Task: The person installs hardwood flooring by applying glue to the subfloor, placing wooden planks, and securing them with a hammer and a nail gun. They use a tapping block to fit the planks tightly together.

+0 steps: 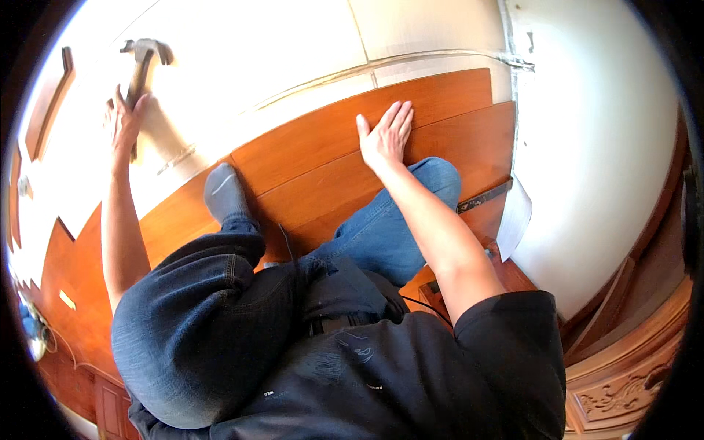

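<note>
At the upper left, my left hand (125, 121) is closed about the handle of a claw hammer (138, 81). The hammer's metal head points away from me, and a shadow falls beside it on the pale floor. Part of the handle is hidden by the hand. My right hand (387, 138) lies flat on the reddish-brown wooden floorboards (315, 192), fingers stretched out and holding nothing. It rests near the seam between the two farthest boards, close to my bent right knee (438, 180).
My socked left foot (225, 192) stands on the boards. A white wall (594, 147) rises at the right, with a dark flat metal bar (484, 196) by its base. Loose boards (50, 103) lie at the far left. Carved wooden furniture (623, 396) fills the lower right.
</note>
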A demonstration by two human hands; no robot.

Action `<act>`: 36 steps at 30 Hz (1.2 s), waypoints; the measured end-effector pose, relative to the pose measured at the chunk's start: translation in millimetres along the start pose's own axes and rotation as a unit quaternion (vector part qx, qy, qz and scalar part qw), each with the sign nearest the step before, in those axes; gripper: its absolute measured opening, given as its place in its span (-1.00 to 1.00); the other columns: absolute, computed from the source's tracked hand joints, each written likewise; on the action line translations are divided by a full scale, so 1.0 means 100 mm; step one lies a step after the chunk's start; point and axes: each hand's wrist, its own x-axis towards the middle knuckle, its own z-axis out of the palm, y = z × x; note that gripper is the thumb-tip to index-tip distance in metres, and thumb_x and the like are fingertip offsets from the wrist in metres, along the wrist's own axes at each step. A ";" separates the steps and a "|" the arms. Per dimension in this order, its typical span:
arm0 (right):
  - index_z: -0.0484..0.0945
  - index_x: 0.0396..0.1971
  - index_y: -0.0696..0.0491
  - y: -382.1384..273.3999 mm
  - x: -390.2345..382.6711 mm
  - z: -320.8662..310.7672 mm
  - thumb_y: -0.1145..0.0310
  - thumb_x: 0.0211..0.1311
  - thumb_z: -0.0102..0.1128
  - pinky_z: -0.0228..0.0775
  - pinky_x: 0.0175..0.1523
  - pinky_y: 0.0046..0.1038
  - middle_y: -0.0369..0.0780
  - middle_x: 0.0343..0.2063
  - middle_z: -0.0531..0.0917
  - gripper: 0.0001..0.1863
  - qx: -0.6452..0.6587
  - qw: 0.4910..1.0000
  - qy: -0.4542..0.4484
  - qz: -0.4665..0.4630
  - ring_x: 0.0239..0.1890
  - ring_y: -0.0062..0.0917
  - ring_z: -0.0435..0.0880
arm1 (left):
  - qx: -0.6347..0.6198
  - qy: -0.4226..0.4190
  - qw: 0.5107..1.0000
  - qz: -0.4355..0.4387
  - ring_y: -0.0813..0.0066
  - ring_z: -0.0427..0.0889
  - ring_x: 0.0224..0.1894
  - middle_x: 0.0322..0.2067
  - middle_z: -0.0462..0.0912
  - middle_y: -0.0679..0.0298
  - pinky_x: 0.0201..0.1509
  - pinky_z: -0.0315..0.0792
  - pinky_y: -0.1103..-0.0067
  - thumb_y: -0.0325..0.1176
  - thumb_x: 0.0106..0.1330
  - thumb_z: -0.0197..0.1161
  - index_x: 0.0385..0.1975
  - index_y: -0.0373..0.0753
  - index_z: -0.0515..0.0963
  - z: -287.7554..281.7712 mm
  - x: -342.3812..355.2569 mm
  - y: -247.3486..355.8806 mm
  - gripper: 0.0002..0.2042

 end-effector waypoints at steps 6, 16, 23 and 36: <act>-0.17 0.54 0.39 0.01 -0.07 0.16 -0.31 0.46 -0.06 -0.40 0.64 0.06 0.26 0.57 -0.25 0.12 -0.015 1.000 0.015 -0.016 0.63 0.11 -0.31 | -0.202 -0.008 0.979 0.024 -0.06 0.54 -0.14 -0.15 0.55 -0.16 -0.01 0.44 0.12 -0.04 0.47 0.26 0.05 -0.35 0.43 0.49 0.29 -0.10 -0.54; -0.02 0.52 0.33 -0.54 0.06 -0.45 0.04 0.46 0.23 0.08 0.57 -0.12 0.23 0.49 0.11 -0.06 0.291 0.951 -0.040 -0.096 0.54 -0.06 0.14 | -0.563 -0.174 0.808 0.015 0.53 0.45 -0.26 -0.27 0.49 0.31 -0.12 0.46 0.46 -0.29 0.53 0.18 0.29 -0.24 0.31 -0.88 -0.74 1.99 -0.58; 0.47 -0.13 0.16 -1.97 0.14 -1.17 0.44 0.33 0.29 0.52 -0.30 -0.44 -0.26 -0.41 0.61 -0.78 0.766 0.634 -0.034 0.098 -0.44 -0.53 0.61 | -0.466 -0.080 0.822 0.317 -0.10 0.59 0.02 0.18 0.44 -0.09 0.16 0.52 0.21 -0.37 0.34 0.35 0.37 -0.24 0.31 -1.37 -1.37 2.41 -0.40; 0.51 0.24 -0.01 -0.94 1.56 -1.53 0.21 0.33 0.25 0.55 0.16 -0.06 0.06 -0.07 0.73 -0.50 -0.221 0.909 -0.130 -0.329 0.01 0.02 0.70 | -0.189 -0.352 0.811 0.427 0.27 0.51 0.33 0.38 0.49 0.15 0.43 0.26 0.30 -0.34 0.47 -0.03 0.33 -0.17 0.48 -0.75 -2.19 1.61 -0.56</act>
